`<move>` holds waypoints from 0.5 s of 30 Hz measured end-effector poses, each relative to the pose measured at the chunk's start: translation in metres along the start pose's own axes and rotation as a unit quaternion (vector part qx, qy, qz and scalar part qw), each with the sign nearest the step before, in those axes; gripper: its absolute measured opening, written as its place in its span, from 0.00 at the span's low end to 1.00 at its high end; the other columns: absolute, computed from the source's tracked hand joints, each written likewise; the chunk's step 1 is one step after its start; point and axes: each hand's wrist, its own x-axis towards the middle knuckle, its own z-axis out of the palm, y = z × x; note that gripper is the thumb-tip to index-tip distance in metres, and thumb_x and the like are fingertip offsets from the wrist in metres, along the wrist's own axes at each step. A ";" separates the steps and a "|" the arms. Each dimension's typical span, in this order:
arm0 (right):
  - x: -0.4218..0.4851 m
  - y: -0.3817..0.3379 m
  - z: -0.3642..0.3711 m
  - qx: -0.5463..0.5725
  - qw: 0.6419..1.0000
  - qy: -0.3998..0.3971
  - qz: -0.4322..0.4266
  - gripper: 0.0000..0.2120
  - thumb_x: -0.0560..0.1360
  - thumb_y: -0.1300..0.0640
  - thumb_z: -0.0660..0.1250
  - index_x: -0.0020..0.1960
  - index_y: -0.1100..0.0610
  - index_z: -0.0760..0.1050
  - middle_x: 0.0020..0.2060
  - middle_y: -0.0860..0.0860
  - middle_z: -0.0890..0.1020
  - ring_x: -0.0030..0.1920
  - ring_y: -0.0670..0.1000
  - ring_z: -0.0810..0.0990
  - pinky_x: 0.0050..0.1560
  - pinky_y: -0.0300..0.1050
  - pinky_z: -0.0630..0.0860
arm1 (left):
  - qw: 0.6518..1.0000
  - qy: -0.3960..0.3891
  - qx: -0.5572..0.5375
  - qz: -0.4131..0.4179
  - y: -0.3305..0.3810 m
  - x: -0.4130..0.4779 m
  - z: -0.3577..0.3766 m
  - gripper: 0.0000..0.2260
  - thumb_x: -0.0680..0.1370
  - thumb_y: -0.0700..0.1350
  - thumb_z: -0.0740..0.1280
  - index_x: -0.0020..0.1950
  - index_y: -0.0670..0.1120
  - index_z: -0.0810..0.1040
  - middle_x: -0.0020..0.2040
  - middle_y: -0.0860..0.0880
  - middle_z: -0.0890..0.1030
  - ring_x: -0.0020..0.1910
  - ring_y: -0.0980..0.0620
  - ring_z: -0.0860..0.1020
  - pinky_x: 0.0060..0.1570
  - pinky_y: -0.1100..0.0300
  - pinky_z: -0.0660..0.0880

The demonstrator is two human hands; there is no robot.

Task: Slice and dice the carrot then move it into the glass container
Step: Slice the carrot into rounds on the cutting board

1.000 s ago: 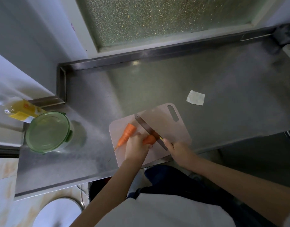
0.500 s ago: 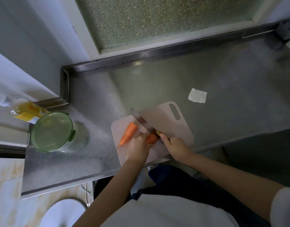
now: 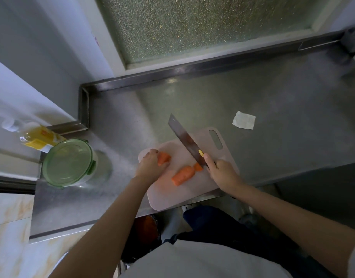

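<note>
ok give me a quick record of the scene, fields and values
left hand: grips left carrot piece
right hand: grips knife, heel beside small carrot piece
middle carrot piece: lies loose on cutting board
glass container: left of cutting board, green lid on
progress: three chunks, none diced

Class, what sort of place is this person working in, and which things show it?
Probably a home kitchen: a steel counter bears a cutting board with cut carrot pieces, and the right hand holds a broad knife.
</note>
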 end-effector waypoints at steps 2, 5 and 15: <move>0.000 0.000 -0.003 0.010 1.000 0.003 -0.003 0.28 0.81 0.42 0.50 0.28 0.56 0.67 0.27 0.51 0.72 0.33 0.52 0.72 0.41 0.42 0.65 | 1.000 0.012 -0.016 0.001 0.002 0.005 -0.008 0.23 0.76 0.53 0.65 0.67 0.42 0.67 0.60 0.41 0.75 0.57 0.43 0.75 0.53 0.54 0.72; 0.003 0.002 -0.007 0.023 1.000 0.008 -0.003 0.28 0.80 0.41 0.50 0.28 0.56 0.67 0.26 0.51 0.72 0.31 0.50 0.73 0.40 0.44 0.66 | 0.984 0.080 -0.156 -0.024 0.006 0.009 -0.024 0.21 0.76 0.48 0.67 0.66 0.43 0.66 0.53 0.42 0.78 0.45 0.44 0.80 0.43 0.56 0.76; 0.019 -0.002 -0.013 0.049 0.999 0.008 -0.003 0.28 0.80 0.41 0.50 0.28 0.56 0.64 0.25 0.52 0.70 0.28 0.51 0.70 0.38 0.46 0.67 | 0.949 0.079 -0.296 -0.072 0.002 -0.001 0.000 0.15 0.70 0.48 0.74 0.52 0.46 0.74 0.49 0.47 0.77 0.50 0.48 0.77 0.48 0.55 0.76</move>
